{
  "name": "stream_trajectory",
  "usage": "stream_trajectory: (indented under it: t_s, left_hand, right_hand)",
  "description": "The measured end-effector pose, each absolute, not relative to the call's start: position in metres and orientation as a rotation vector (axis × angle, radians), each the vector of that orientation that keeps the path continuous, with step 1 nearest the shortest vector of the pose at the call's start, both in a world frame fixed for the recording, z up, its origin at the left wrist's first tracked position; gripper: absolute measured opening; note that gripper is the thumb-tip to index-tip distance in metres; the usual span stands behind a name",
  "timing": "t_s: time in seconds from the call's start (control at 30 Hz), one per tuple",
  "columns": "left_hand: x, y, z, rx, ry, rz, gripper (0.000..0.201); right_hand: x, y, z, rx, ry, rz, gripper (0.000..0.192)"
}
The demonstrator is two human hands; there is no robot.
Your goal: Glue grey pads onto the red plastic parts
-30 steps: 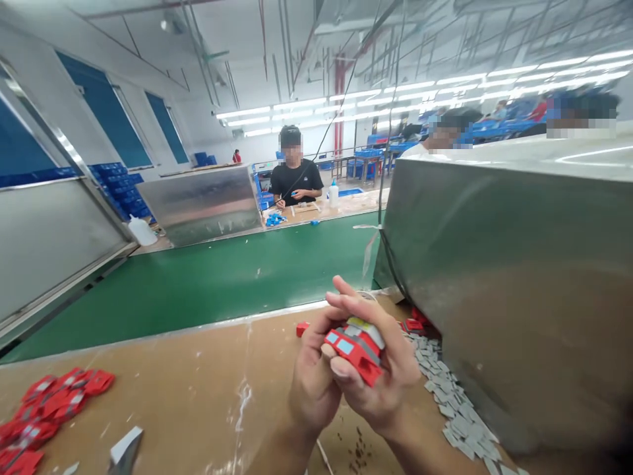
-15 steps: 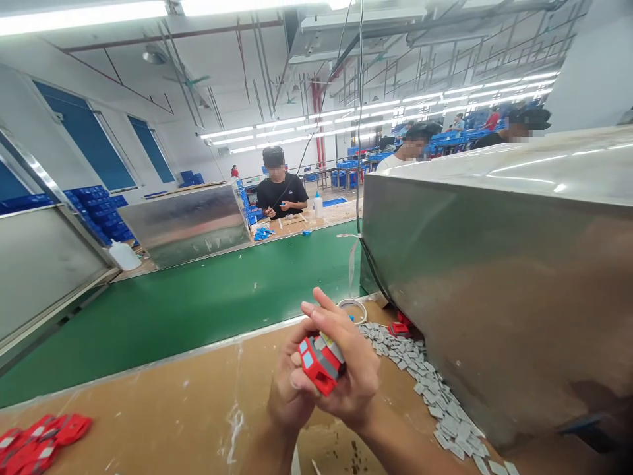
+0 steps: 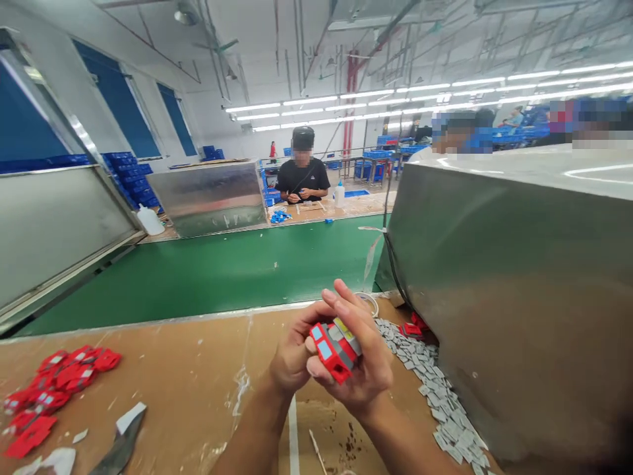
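Observation:
Both of my hands are wrapped round a small red and grey plastic toy piece (image 3: pixel 332 349) with light-blue windows and a yellow patch, above the brown worktable. My left hand (image 3: pixel 291 349) grips it from the left, its fingers partly hidden behind the piece. My right hand (image 3: pixel 368 359) holds it from the right, thumb underneath and fingers over the top. To the right, many flat grey pieces (image 3: pixel 425 376) lie in a long strip along the metal box. A heap of similar red pieces (image 3: pixel 62 379) lies at the left of the table.
A green conveyor belt (image 3: pixel 222 264) runs beyond the table. The large metal box (image 3: pixel 519 284) stands at the right. A thin white stick (image 3: pixel 316 448) and a dark strip (image 3: pixel 123 442) lie near the front. A co-worker (image 3: pixel 302 171) sits across the belt near a white bottle (image 3: pixel 339 194).
The view has tilted down and swung left, showing more of the red heap and the dark strip. Both hands still hold the toy piece, which has turned slightly.

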State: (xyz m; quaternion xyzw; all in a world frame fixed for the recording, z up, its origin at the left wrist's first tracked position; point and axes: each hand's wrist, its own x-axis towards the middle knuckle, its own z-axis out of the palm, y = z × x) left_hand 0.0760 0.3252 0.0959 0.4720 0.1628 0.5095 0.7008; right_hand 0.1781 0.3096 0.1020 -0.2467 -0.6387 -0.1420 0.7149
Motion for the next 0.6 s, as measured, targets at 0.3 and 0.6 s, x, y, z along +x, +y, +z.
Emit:
stream_trajectory:
  t_s: [0.3, 0.6]
  left_hand:
    - [0.0808, 0.3239, 0.1064, 1.118, 0.263, 1.144, 0.053]
    - [0.0738, 0.329, 0.105, 1.237, 0.202, 1.172, 0.049]
  right_hand:
    - [0.1759, 0.3123, 0.092, -0.582, -1.351, -0.304, 0.055]
    - [0.1747, 0.3138, 0.0957, -0.618, -1.357, -0.266, 0.049]
